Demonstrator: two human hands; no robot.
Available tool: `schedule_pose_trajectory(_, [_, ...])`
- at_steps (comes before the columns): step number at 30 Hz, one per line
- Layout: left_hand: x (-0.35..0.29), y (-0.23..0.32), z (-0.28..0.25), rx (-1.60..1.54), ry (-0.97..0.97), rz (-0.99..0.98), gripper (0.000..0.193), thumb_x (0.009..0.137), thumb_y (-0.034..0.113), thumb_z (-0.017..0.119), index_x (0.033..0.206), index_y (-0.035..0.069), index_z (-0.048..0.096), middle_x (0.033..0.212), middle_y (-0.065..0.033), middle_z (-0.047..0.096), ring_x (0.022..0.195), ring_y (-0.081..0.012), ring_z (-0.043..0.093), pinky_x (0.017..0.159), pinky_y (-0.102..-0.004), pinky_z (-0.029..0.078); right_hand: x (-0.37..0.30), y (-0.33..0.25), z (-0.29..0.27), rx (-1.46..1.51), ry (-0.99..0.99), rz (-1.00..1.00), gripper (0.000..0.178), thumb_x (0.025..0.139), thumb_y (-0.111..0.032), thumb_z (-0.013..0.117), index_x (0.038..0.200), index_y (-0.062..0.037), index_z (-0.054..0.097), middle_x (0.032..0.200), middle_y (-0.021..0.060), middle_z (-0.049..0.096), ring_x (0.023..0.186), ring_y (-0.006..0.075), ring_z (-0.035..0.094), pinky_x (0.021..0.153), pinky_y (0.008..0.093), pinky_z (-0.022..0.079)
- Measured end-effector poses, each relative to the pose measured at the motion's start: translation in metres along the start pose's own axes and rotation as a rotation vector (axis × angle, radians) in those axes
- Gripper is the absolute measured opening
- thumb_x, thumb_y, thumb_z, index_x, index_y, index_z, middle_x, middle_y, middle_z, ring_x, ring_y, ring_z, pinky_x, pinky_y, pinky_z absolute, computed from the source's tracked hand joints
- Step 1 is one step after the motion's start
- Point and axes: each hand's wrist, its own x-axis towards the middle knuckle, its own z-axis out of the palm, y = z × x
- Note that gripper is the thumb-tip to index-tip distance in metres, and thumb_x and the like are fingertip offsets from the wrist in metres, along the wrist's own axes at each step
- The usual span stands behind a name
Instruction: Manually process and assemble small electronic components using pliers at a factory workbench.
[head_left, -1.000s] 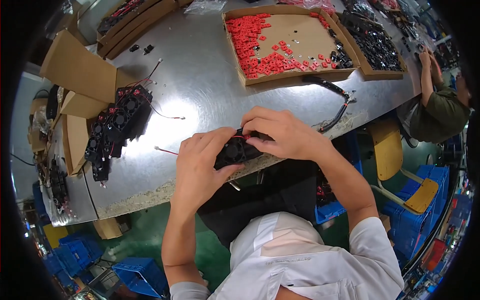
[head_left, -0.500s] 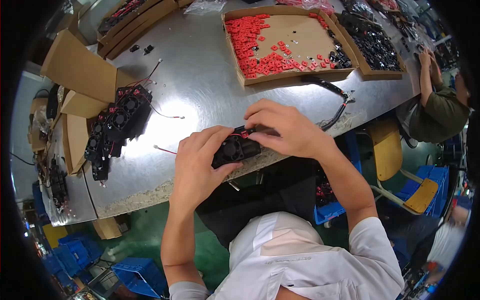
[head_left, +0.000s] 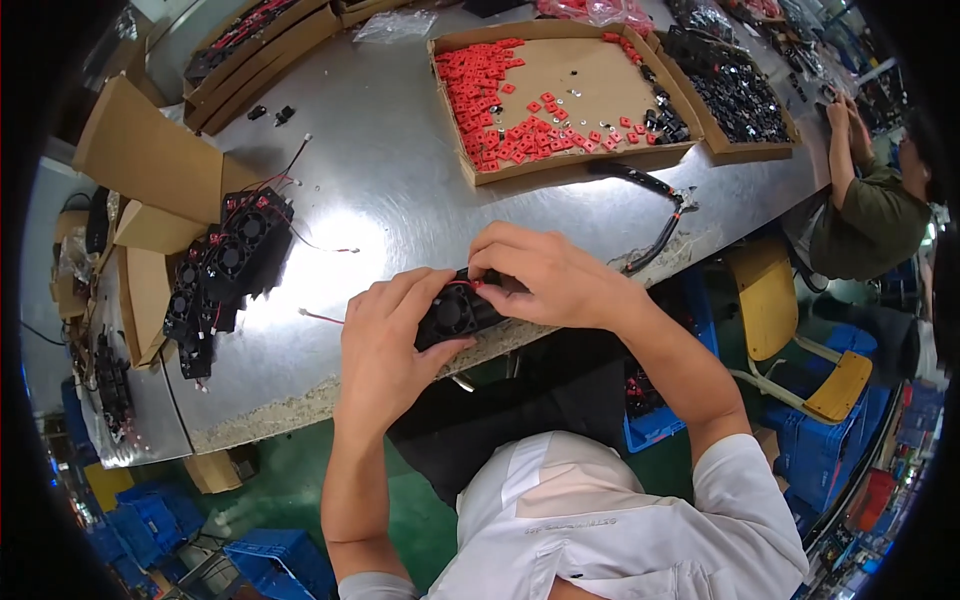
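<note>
A black cooling fan unit [head_left: 455,313] is held at the table's front edge, with its round fan facing up. My left hand [head_left: 385,345] is closed round its left end, the thumb along the near side. My right hand [head_left: 555,280] covers much of the other end. Its thumb and forefinger are pinched at a small red piece [head_left: 478,284] on the unit's far side, where a red wire also runs. What lies beneath the right fingers is hidden. A thin red lead [head_left: 322,317] sticks out to the left, past my left hand.
More black fan units [head_left: 235,250] with leads are piled at left by open cardboard [head_left: 150,150]. A carton tray [head_left: 480,178] of red and black pieces stands beyond my hands, near black-handled cutting pliers [head_left: 660,215]. At far right, a person [head_left: 870,220] works beside another tray [head_left: 735,95].
My right hand has shifted left over the fan unit, and its fingertips now close at the red piece. My left hand keeps its grip. The whole view has moved slightly.
</note>
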Motion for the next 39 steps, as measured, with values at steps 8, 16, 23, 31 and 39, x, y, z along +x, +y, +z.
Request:
schedule_pose_trajectory(8, [-0.003,0.001,-0.002,0.006,0.005,0.004,0.068,0.065,0.02,0.09,0.128,0.011,0.065,0.124,-0.0084,0.067,0.11,-0.0319,0.061,0.097,-0.0422,0.044,0.01,-0.002,-0.019,0.04,-0.13,0.106,0.023,0.085,-0.006,0.073,0.106,0.0,0.065,0.102,0.0111,0.065,0.086,0.0269,0.068,0.076,0.036,0.056])
schedule_pose_trajectory(16, [-0.005,-0.001,-0.001,0.029,0.048,0.054,0.066,0.068,0.023,0.089,0.128,0.012,0.063,0.124,-0.0046,0.065,0.107,-0.0275,0.06,0.093,-0.0419,0.045,0.084,0.082,-0.107,-0.376,0.194,0.37,0.02,0.094,-0.015,0.071,0.106,0.0011,0.073,0.1,0.0152,0.073,0.096,0.0246,0.07,0.082,0.0361,0.055])
schedule_pose_trajectory(23, [-0.003,0.002,0.0,-0.014,0.028,0.008,0.064,0.067,0.02,0.089,0.127,0.012,0.066,0.124,-0.007,0.067,0.109,-0.0313,0.061,0.096,-0.0424,0.044,0.081,0.102,-0.093,-0.624,0.147,0.541,0.023,0.087,-0.02,0.074,0.096,0.0015,0.075,0.097,0.021,0.071,0.095,0.037,0.068,0.089,0.0443,0.052])
schedule_pose_trajectory(31, [-0.005,-0.001,0.001,-0.012,0.038,-0.008,0.065,0.066,0.019,0.089,0.126,0.011,0.066,0.121,-0.0072,0.068,0.107,-0.0307,0.062,0.095,-0.0413,0.045,0.04,0.01,-0.052,-0.108,0.202,0.331,0.015,0.087,-0.01,0.075,0.097,0.0005,0.071,0.092,0.0102,0.069,0.082,0.0183,0.066,0.075,0.0308,0.054])
schedule_pose_trajectory(39, [-0.005,0.0,0.003,-0.019,0.075,0.028,0.063,0.065,0.017,0.088,0.123,0.01,0.067,0.118,-0.0081,0.069,0.105,-0.0313,0.064,0.093,-0.0415,0.046,0.002,-0.021,0.0,-0.145,0.086,-0.017,0.016,0.084,-0.004,0.076,0.096,-0.0002,0.065,0.092,0.0129,0.064,0.081,0.0317,0.063,0.071,0.0386,0.052])
